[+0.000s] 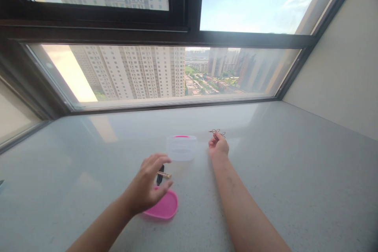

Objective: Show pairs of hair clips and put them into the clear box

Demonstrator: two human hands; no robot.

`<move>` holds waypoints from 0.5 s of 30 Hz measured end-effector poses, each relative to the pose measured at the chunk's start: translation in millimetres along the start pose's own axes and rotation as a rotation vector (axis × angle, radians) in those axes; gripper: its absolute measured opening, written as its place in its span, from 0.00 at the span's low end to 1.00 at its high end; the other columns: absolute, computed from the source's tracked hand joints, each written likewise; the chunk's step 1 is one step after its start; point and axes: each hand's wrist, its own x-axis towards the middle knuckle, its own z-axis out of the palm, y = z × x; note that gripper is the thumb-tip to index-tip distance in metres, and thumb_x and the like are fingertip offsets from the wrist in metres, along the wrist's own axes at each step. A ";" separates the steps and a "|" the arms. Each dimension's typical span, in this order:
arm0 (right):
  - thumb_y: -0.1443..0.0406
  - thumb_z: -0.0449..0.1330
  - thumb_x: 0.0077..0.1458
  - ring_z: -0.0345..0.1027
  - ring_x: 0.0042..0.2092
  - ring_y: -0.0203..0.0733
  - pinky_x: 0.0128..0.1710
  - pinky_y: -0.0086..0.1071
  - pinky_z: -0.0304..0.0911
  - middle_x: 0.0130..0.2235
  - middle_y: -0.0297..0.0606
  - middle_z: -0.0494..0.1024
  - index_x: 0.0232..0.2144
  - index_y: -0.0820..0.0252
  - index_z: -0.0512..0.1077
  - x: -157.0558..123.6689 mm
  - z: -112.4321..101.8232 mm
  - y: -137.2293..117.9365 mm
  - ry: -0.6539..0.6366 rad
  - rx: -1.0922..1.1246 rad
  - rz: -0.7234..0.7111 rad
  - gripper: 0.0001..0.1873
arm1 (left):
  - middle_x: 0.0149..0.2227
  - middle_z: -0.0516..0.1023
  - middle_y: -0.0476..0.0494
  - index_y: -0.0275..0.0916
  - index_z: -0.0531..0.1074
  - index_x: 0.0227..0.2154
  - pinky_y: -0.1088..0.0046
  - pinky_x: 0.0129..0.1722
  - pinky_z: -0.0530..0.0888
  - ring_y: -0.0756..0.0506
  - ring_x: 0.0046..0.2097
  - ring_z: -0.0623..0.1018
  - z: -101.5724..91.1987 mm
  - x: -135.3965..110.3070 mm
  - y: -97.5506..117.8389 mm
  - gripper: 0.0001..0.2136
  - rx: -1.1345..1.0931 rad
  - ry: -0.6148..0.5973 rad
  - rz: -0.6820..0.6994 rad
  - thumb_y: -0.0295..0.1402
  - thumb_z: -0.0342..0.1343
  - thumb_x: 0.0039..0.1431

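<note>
On the pale sill (265, 165), the right hand (219, 147) held a thin brown cord (215, 130) between fingers pressed together, its loops lying sideways beyond their tips. Leftward from it stood the clear container (181, 150), seemingly nearer to the left hand (149, 183), whose fingers were apart.

The container (181, 150) stands behind the lid (165, 207), left of the cable (217, 131).

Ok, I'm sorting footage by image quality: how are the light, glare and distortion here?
Head view: daylight enters through the window, leaving pale glare on the glossy counter; head view: window edges slant strongly at both sides, suggesting wide-angle distortion; head view: the clear container looks washed out, and the thin cord is too small to trace fully.
</note>
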 end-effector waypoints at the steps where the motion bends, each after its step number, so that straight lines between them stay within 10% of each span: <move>1: 0.62 0.57 0.62 0.71 0.43 0.43 0.41 0.41 0.70 0.48 0.42 0.73 0.49 0.62 0.68 -0.3 -0.2 -0.1 -0.002 -0.002 -0.001 0.15 | 0.50 0.74 0.39 0.44 0.71 0.46 0.53 0.55 0.61 0.35 0.53 0.70 4.8 -15.6 8.8 0.17 0.141 -0.146 0.136 0.30 0.58 0.51; 4: 0.62 0.58 0.62 0.71 0.43 0.43 0.41 0.41 0.70 0.48 0.42 0.73 0.49 0.62 0.68 -2.6 0.5 -0.5 -0.009 -0.006 -0.006 0.15 | 0.47 0.77 0.41 0.43 0.71 0.43 0.57 0.50 0.66 0.37 0.46 0.74 22.1 -51.9 19.9 0.13 0.409 -0.335 0.303 0.28 0.57 0.52; 15: 0.63 0.58 0.61 0.69 0.30 0.34 0.27 0.29 0.67 0.36 0.35 0.74 0.41 0.64 0.70 -22.0 3.0 -1.2 -0.056 0.008 -0.115 0.09 | 0.34 0.79 0.45 0.44 0.73 0.33 0.62 0.45 0.68 0.42 0.37 0.75 1.0 -88.7 -15.1 0.18 0.609 -0.007 0.227 0.15 0.49 0.45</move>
